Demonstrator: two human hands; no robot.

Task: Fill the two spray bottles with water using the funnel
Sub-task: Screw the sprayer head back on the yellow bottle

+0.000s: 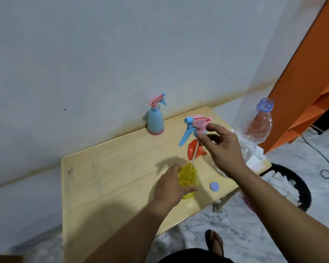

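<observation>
My left hand (169,186) grips a yellow spray bottle (188,179) that stands on the wooden table (112,177). Its neck is uncovered. My right hand (222,149) holds the pink and blue spray head (196,126) above it, fingers pinched at the collar. The head's thin dip tube (195,152) slants down into the yellow bottle's neck. An orange funnel (194,149) lies on its side behind the tube. A second spray bottle (155,118), blue with a pink base and pink head, stands capped at the table's far edge.
A large clear water bottle (258,128) without its cap stands at the table's right edge, beside folded white paper (256,160). A blue cap (214,186) lies near the front edge. A black bin (292,188) with paper sits on the floor at right, near my sandalled foot (215,242).
</observation>
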